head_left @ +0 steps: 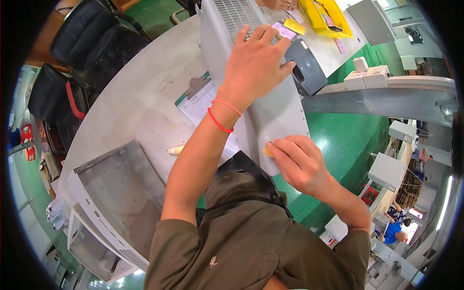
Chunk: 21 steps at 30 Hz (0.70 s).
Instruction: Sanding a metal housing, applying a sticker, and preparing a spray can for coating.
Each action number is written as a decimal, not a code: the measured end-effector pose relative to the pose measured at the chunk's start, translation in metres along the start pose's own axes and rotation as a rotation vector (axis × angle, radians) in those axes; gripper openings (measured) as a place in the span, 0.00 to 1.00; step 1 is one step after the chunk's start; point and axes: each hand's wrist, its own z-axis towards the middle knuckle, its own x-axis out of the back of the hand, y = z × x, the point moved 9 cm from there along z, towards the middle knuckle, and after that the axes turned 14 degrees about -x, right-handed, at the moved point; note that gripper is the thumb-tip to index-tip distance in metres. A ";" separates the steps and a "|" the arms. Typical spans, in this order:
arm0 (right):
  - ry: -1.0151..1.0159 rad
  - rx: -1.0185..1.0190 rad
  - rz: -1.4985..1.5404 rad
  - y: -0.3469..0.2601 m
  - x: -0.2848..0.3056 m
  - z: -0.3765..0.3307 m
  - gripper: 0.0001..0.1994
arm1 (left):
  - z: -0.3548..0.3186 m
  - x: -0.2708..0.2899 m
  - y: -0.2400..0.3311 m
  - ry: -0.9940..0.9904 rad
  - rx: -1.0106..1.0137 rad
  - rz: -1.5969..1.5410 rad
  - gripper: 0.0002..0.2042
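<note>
Holding the gray casing (282,108) firm with the left hand (255,66), spread over its far part and clasping nothing visible, should help the right hand (302,163), pinching a small yellow piece (268,152) at the casing's near end, apply light, even pressure.

The casing (278,113) is grey, the bin (340,34) yellow.
</note>
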 end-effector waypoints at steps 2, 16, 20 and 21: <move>-0.002 0.003 -0.018 0.000 0.000 0.009 0.17 | 0.000 -0.001 0.000 -0.010 -0.003 0.007 0.18; -0.024 0.062 -0.060 -0.007 -0.001 0.002 0.16 | -0.001 -0.001 -0.001 -0.005 0.001 0.009 0.19; -0.035 0.048 -0.047 -0.004 -0.001 0.014 0.16 | -0.001 -0.002 0.000 0.000 -0.008 0.001 0.19; -0.036 0.052 -0.053 -0.006 -0.001 0.017 0.16 | -0.001 -0.002 -0.001 -0.004 -0.008 -0.004 0.19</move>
